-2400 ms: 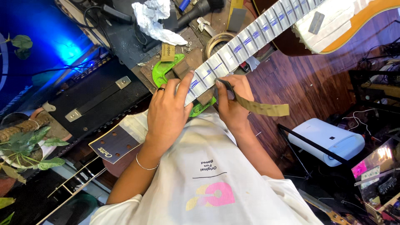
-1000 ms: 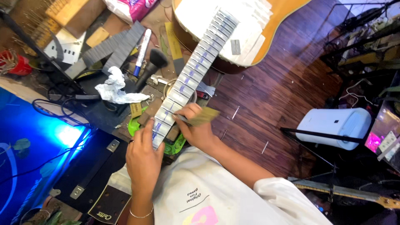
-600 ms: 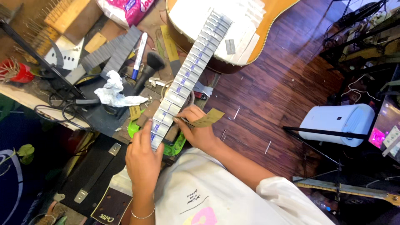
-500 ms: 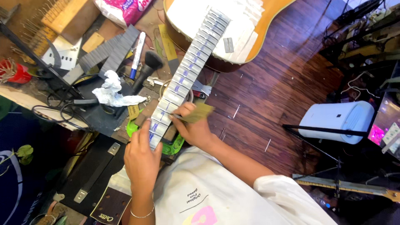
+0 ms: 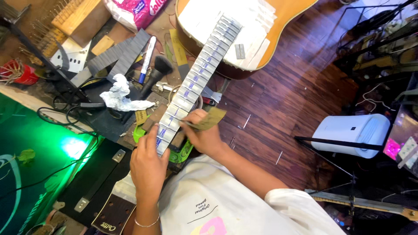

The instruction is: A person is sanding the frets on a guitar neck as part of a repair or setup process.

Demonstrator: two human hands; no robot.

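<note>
An acoustic guitar [image 5: 278,26] lies on the workbench, its top covered in white paper and its neck [image 5: 196,80] wrapped in pale tape with purple marks between the frets. My left hand [image 5: 148,163] rests on the near end of the neck, fingers flat on the fretboard. My right hand [image 5: 202,135] pinches a small folded tan strip of sandpaper [image 5: 211,118] against the neck's right edge. A green neck rest [image 5: 180,154] sits under the neck by my hands.
A crumpled white tissue [image 5: 119,98], a black brush [image 5: 156,72], a blue marker [image 5: 146,54] and grey abrasive strips [image 5: 122,52] lie left of the neck. A white box-shaped appliance [image 5: 352,130] stands on the wood floor at right. Another guitar headstock [image 5: 113,215] sits below.
The view has swung and steadied. My right hand with the tan strip has stayed at the neck's right edge, shifting slightly along it. The lamp at left went from blue to green.
</note>
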